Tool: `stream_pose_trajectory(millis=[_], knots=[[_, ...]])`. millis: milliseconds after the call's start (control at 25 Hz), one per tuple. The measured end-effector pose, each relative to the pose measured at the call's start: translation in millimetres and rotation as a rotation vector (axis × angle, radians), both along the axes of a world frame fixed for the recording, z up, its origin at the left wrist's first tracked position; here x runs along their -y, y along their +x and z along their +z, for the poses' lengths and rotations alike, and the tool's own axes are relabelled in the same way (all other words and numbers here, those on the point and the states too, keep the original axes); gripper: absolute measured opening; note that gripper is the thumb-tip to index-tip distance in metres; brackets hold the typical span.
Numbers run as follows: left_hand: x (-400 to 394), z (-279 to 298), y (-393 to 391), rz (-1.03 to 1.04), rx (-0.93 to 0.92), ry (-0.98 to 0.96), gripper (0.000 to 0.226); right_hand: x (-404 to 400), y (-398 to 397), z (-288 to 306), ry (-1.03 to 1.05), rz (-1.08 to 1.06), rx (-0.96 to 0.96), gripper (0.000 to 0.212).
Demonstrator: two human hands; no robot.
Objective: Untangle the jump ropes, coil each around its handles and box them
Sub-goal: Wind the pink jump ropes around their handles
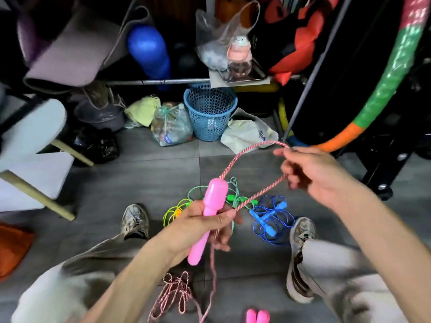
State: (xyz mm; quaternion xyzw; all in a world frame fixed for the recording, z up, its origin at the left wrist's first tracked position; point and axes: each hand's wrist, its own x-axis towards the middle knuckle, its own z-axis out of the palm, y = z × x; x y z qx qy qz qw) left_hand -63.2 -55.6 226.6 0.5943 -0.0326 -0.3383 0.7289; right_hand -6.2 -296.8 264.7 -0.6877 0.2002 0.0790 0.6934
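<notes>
Left hand (200,226): fingers and thumb curled tight round a pink handle (207,217), held upright and tilted, bulb end up. Pink-and-white twisted rope (254,197) leaves the handle top, arcs up and right to the right hand (312,173), whose fingertips pinch it at the top of the loop; a second strand runs back down from that hand past the left fingers and falls to the floor. More of this rope lies in loose loops (175,294) on the grey tiles between the person's legs, near a second pink handle pair (257,317) at the frame's bottom edge.

Beyond the hands, on the floor between the shoes: green rope (233,197), tangled; yellow rope (173,212), coiled; blue rope (270,217), coiled round its handles.

Containers further back: blue perforated basket (210,108), contents not discernible; clear bag (171,124) beside it stuffed with plastic bottles; a jar (239,64) on the shelf holding dark contents.
</notes>
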Motion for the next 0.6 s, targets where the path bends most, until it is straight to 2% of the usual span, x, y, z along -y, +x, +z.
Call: stream_pose_trajectory(millis=[80,120,160,200,280,360,440,520,600], knots=[[-4,1,4,0.06,0.018,0.067,0.013,16,8,-2,-0.391,-0.061,0.069,0.034],[-4,0,5,0.087,0.024,0.064,0.014,16,6,0,-0.558,-0.014,0.13,0.039],[-3,-1,7,0.118,0.027,0.045,0.018,9,1,3,-0.607,0.096,0.198,0.037],[-2,-2,9,0.148,0.029,0.021,0.025,-4,-8,6,-0.529,0.258,0.237,0.031],[1,-3,11,0.206,0.031,-0.03,0.033,-34,-31,6,-0.267,0.62,0.154,0.029],[5,0,12,0.231,0.044,-0.069,0.023,-53,-42,-3,-0.17,0.831,0.089,0.029],[6,2,14,0.232,0.054,-0.063,0.018,-50,-37,-7,-0.241,0.798,0.128,0.019],[4,3,15,0.245,0.057,-0.007,0.022,-35,-28,-2,-0.374,0.573,0.186,0.01],[0,5,16,0.254,0.056,0.04,0.024,-10,-20,9,-0.605,0.281,0.29,0.009]])
